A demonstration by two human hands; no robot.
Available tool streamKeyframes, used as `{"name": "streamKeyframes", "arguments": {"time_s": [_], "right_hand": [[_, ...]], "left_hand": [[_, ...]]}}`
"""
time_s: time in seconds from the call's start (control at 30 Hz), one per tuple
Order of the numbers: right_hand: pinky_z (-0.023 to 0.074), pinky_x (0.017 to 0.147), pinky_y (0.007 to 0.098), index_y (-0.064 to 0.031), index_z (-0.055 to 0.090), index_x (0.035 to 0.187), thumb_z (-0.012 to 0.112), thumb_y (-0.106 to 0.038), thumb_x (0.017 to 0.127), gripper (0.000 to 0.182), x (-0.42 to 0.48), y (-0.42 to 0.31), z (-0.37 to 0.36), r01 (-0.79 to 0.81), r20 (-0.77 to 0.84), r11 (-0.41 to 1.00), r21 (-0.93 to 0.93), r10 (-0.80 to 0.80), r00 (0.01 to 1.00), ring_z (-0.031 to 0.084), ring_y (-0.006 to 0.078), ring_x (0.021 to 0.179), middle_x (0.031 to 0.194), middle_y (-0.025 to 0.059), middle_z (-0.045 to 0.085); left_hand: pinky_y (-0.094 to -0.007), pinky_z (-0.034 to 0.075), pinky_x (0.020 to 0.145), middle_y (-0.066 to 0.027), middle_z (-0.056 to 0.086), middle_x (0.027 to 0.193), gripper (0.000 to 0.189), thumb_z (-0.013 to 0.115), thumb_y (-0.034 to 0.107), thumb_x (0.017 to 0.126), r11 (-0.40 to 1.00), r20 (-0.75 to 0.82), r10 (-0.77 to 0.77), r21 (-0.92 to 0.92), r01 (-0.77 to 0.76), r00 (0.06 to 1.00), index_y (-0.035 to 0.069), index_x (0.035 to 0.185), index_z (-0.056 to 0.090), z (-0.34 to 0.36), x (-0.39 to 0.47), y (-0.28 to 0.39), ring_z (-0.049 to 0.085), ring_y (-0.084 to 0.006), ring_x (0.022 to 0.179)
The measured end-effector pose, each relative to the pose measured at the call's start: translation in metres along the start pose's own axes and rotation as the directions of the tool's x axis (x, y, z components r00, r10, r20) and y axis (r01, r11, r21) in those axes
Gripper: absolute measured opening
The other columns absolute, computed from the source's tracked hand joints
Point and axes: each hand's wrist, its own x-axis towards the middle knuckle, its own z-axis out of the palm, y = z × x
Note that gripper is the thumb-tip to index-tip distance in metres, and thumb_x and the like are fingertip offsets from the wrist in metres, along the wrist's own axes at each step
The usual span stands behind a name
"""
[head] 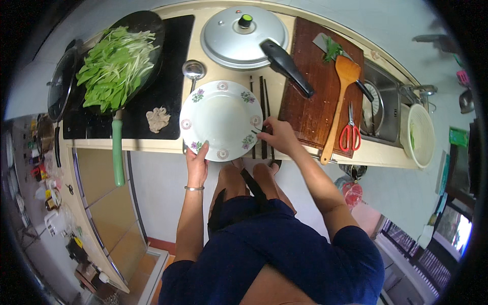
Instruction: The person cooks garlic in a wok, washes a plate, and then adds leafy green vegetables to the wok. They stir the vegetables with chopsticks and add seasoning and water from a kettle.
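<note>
A white floral plate (221, 118) lies in front of me near the counter's edge. My left hand (197, 166) grips its lower left rim, thumb on top. At its right rim, my right hand (280, 135) pinches a thin dark green strand (256, 132) between thumb and fingers. Dark chopsticks (262, 110) run beside the plate, partly under that hand. Behind the plate's left side is a metal ladle (193, 69). Leafy greens (114, 70) heap in a wok (154, 26) with a green handle (118, 152). A crumpled beige cloth or similar soft thing (158, 119) lies on the black cooktop (164, 84).
A pressure cooker (228, 38) stands behind the plate. On the wooden cutting board (305, 114) lie a wooden spatula (345, 84), red-handled scissors (350, 135) and a knife (321, 42) with green leaves. A sink (390, 99) and white basket (423, 133) are at right; a lidded pan (63, 85) at left.
</note>
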Motion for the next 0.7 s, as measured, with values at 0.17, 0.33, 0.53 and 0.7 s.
{"name": "streamKeyframes", "arguments": {"time_s": [0.17, 0.33, 0.53, 0.7], "right_hand": [[0.0437, 0.047, 0.0257, 0.0012, 0.057, 0.078, 0.061, -0.008, 0.073, 0.011, -0.004, -0.002, 0.001, -0.034, -0.077, 0.936, 0.350, 0.065, 0.995, 0.056, 0.0124, 0.051, 0.062, 0.0090, 0.059], [0.0441, 0.045, 0.0234, -0.0004, 0.059, 0.076, 0.058, -0.003, 0.075, 0.003, 0.028, -0.007, -0.094, 0.129, -0.423, 0.890, 0.438, 0.078, 0.903, 0.056, 0.0099, 0.051, 0.061, 0.0047, 0.059], [0.0480, 0.064, 0.0362, -0.0029, 0.063, 0.087, 0.054, -0.035, 0.078, 0.035, 0.104, 0.065, -0.229, -0.249, -0.662, 0.947, -0.202, 0.055, 0.748, 0.061, 0.0248, 0.072, 0.081, 0.0131, 0.060], [0.0429, 0.069, 0.0397, -0.0072, 0.062, 0.072, 0.062, -0.020, 0.070, 0.013, 0.082, 0.055, -0.206, -0.010, -0.819, 0.979, -0.204, -0.165, 0.550, 0.054, 0.0294, 0.080, 0.091, 0.0117, 0.050]], "left_hand": [[-0.0216, 0.043, 0.066, -0.0027, 0.055, 0.101, 0.035, 0.056, 0.005, 0.080, 0.999, 0.064, 0.044, -0.012, -0.044, 0.997, 0.006, 0.113, 0.044, -0.008, 0.001, -0.004, 0.053, -0.0087, 0.084], [-0.0309, 0.038, 0.088, -0.0095, 0.048, 0.116, 0.044, 0.054, 0.004, 0.081, 0.998, 0.077, 0.052, -0.031, -0.049, 0.996, 0.001, 0.121, 0.036, -0.017, -0.007, 0.005, 0.048, -0.0175, 0.103], [-0.0338, 0.038, 0.088, -0.0107, 0.047, 0.116, 0.046, 0.054, 0.004, 0.080, 0.999, 0.103, 0.042, 0.012, -0.043, 0.994, -0.001, 0.122, 0.035, -0.014, -0.027, 0.023, 0.047, -0.0188, 0.104], [-0.0359, 0.035, 0.090, -0.0133, 0.044, 0.117, 0.053, 0.057, 0.008, 0.078, 0.983, 0.148, 0.083, 0.150, -0.106, 0.985, -0.003, 0.123, 0.031, 0.002, -0.043, 0.041, 0.046, -0.0214, 0.104]]}}
